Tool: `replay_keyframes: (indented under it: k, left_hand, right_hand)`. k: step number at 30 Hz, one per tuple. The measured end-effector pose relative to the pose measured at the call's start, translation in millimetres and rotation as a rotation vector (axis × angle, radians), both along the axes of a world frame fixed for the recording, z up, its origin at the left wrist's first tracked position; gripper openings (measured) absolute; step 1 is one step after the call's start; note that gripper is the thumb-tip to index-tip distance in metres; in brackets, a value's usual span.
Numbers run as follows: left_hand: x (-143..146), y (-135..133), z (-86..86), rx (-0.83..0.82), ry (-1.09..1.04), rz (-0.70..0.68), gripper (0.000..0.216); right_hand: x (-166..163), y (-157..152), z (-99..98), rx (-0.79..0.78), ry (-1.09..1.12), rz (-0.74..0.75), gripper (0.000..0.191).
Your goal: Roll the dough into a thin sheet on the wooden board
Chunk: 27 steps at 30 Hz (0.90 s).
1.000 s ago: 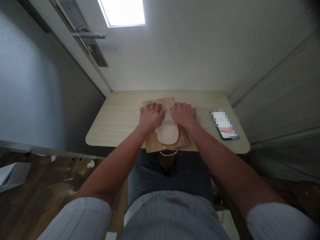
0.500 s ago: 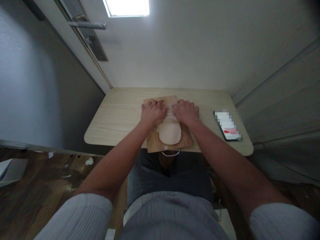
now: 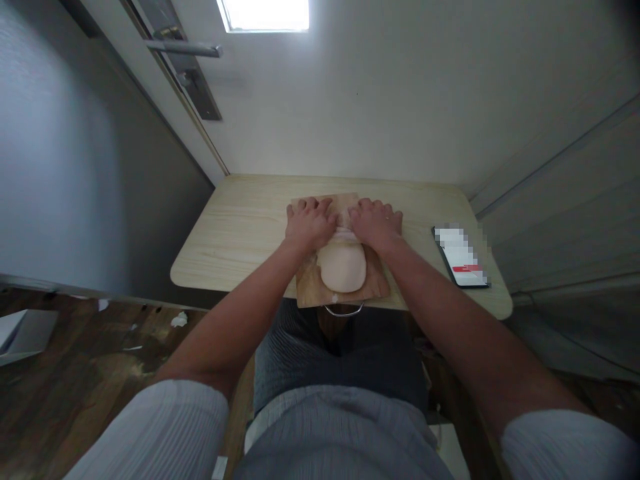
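Nearest are your grey shirt and dark trousers, with a metal loop curving just below the near edge of the table. The board lies on the table, its near end jutting slightly past that edge; a hard pull toward you could slide or tip it. On its near half sits the dough, a pale, flat, rounded piece, ragged along its left side. Uneven pressure could thin it in places or tear that side. Just beyond, a whitish band crosses between your hands; whether it is folded dough or something else cannot be told. If tacky, it could stick to board or skin. Your left hand and right hand rest palm down on the board's far half, fingers bent; their undersides are hidden, so whether they grip anything is unclear. The phone lies well apart on your right; a swinging arm could knock it. Farthest stands the door, with its lever.
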<state>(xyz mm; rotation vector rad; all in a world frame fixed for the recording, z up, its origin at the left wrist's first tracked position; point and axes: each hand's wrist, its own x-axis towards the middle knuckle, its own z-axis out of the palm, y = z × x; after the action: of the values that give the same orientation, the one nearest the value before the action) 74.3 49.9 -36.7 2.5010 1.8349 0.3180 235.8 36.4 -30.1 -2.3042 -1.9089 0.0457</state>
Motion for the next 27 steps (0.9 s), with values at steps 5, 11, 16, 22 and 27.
replay_keyframes:
  k: [5, 11, 16, 22, 27]
  left_hand:
    - [0.2, 1.5, 0.8, 0.010, 0.005, 0.000, 0.052]
    - [0.7, 6.6, 1.5, 0.027, -0.001, -0.006, 0.049]
    - [1.2, 11.0, 1.5, 0.034, -0.027, -0.005, 0.051]
    - [1.3, 15.3, 3.5, 0.007, -0.035, 0.007, 0.051]
    - [1.2, 20.6, 2.3, 0.015, -0.029, 0.004, 0.048]
  right_hand:
    - [2.1, 7.6, -0.1, -0.042, 0.020, 0.013, 0.055]
    - [2.9, 14.2, 0.0, -0.037, 0.041, 0.005, 0.054]
    - [3.6, 18.6, -1.0, -0.012, 0.056, -0.006, 0.053]
    - [4.1, 24.7, -1.8, 0.007, 0.081, -0.008, 0.052]
    - [5.3, 31.4, -3.0, 0.018, 0.096, -0.019, 0.052]
